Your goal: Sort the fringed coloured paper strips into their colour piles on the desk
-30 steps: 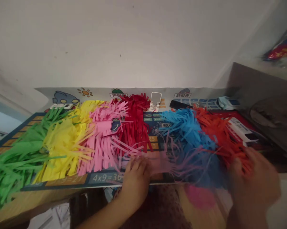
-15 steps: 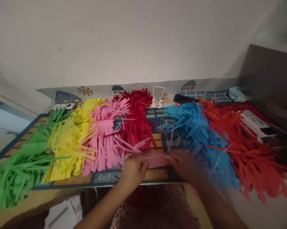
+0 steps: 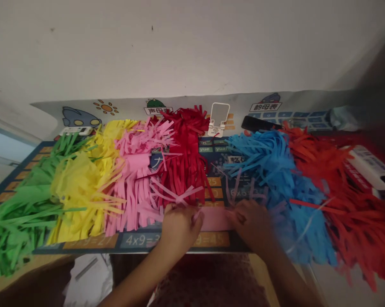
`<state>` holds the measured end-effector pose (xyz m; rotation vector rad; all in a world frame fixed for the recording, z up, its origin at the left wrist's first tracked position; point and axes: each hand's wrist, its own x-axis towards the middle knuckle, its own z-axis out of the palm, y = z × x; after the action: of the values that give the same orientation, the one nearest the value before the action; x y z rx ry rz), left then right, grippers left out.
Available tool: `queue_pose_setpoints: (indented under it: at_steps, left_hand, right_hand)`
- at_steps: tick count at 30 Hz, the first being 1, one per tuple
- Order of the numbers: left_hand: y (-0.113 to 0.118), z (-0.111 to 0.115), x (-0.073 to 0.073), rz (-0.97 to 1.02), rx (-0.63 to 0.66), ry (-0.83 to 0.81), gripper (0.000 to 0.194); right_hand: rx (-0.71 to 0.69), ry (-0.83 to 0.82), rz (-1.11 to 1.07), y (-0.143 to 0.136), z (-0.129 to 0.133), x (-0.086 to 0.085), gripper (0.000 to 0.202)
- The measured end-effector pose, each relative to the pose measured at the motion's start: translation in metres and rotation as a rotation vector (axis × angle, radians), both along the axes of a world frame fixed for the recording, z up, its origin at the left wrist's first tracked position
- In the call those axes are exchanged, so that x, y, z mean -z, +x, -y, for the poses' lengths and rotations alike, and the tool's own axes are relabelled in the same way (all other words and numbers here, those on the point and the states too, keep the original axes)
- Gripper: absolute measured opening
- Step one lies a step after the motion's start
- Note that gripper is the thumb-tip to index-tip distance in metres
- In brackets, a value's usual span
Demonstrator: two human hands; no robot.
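A pink fringed paper is stretched flat between my two hands near the front edge of the desk. My left hand pinches its left end, and my right hand grips the right end with curled fingers. Loose pink strips stick out beyond both hands. Just behind my left hand lies dark red fringed paper, with a light pink bunch beside it. Blue fringed paper lies behind and to the right of my right hand.
Yellow and green fringed bunches cover the left side; a red one lies at the right. Against the wall are a white stand and a black object. A white box sits far right.
The view has shifted slightly. The pink paper between my hands now lies flatter and more squarely stretched, and my right hand is less blurred.
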<state>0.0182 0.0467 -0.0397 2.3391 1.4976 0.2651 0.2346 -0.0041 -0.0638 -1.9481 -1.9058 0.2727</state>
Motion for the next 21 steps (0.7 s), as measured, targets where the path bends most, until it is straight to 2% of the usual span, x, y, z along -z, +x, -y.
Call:
queue_pose_setpoints:
  at_steps: [9,11,13,15,16,18,19,21]
  left_hand:
    - [0.001,-0.002,0.0,-0.071,-0.007,-0.03,0.032]
    - [0.001,0.0,-0.001,-0.099,-0.014,-0.013,0.027]
    - [0.001,0.001,-0.001,-0.109,-0.03,0.065,0.019]
    - [0.002,0.002,0.0,-0.106,-0.01,0.224,0.019]
    - [0.003,0.002,0.001,-0.103,0.04,0.311,0.019]
    - [0.005,-0.001,0.002,-0.113,0.254,0.419,0.014]
    - [0.006,-0.003,0.001,-0.128,0.394,0.423,0.01]
    - [0.007,-0.008,-0.001,-0.179,0.635,0.353,0.009]
  right_hand:
    - [0.002,-0.033,0.015,-0.002,-0.001,0.001,0.031]
    - [0.024,-0.019,0.041,-0.002,-0.001,0.0,0.028]
    - [0.097,0.034,0.089,-0.001,0.001,-0.002,0.019]
    - [0.213,0.132,0.171,0.001,0.006,-0.008,0.014]
    - [0.262,0.195,0.213,0.002,0.009,-0.012,0.017]
    - [0.252,0.302,0.267,0.001,0.018,-0.02,0.022]
    - [0.176,0.331,0.266,-0.001,0.022,-0.024,0.023]
    - [-0.09,0.303,0.219,-0.008,0.029,-0.028,0.023]
